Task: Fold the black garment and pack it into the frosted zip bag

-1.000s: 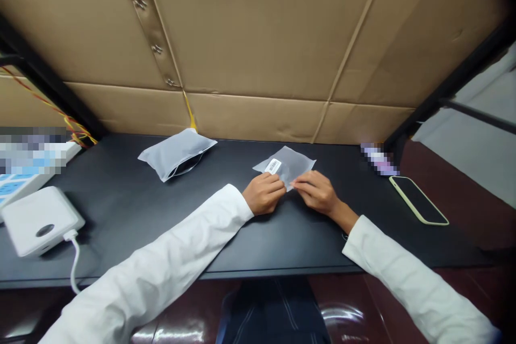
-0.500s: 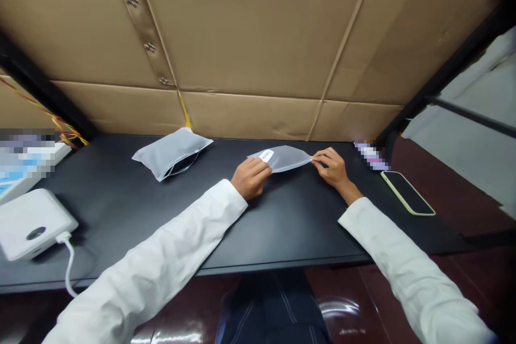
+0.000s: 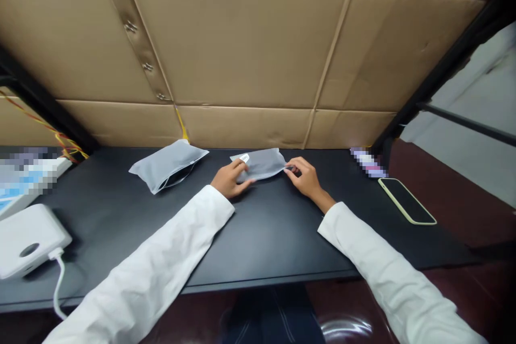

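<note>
A frosted translucent zip pouch point(image 3: 264, 163) with a white label point(image 3: 244, 158) at its left end lies on the black table between my hands. My left hand point(image 3: 229, 178) rests on that left end, thumb stretched out along the near edge and apart from the fingers. At the pouch's right corner, the thumb and fingers of my right hand point(image 3: 305, 176) are pinched together on its edge. What is inside the pouch, if anything, cannot be made out. Further left lies a second frosted pouch point(image 3: 165, 164), its near side gaping.
A white power bank point(image 3: 34, 239) with a white cable point(image 3: 59, 285) sits at the left on the black table point(image 3: 262, 242). On the right lies a phone in a pale green case point(image 3: 407, 201), near a blurred purple item point(image 3: 368, 162). A cardboard wall point(image 3: 242, 43) stands behind.
The left thumb has spread away from the fingers, and the pouch lies flatter. My right hand still pinches its right corner. The view has shifted slightly.
</note>
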{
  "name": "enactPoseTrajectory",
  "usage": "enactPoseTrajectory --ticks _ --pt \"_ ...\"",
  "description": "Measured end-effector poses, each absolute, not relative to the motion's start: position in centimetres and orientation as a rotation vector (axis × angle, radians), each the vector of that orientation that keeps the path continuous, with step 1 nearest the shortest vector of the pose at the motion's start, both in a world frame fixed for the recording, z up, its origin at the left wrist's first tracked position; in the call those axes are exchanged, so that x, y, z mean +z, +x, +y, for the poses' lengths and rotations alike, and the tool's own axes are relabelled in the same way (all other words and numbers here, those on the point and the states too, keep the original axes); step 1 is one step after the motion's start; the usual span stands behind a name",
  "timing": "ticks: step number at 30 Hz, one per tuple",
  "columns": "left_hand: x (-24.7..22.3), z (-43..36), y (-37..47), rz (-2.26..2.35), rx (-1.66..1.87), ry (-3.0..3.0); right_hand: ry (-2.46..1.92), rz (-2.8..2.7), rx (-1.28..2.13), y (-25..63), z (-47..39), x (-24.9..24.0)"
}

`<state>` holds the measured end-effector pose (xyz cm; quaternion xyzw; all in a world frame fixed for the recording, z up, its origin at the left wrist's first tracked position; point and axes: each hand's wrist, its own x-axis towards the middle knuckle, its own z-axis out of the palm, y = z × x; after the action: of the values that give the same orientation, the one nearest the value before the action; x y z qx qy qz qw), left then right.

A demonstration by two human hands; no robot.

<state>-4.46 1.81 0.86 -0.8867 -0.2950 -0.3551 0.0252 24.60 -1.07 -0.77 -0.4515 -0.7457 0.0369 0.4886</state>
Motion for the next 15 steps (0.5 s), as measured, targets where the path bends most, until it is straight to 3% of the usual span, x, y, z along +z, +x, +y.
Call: enactPoseTrajectory --ticks 9,15 --pt "1.2 1.5 -3.7 -0.738 -0.792 -2.482 -1.073 -1.924 -0.061 24.5 -1.9 -0.6" --pt "1.6 -0.1 -2.0 -0.765 -1.284 -2.320 -0.879 -2.022 -0.575 22.5 -3.3 -0.2"
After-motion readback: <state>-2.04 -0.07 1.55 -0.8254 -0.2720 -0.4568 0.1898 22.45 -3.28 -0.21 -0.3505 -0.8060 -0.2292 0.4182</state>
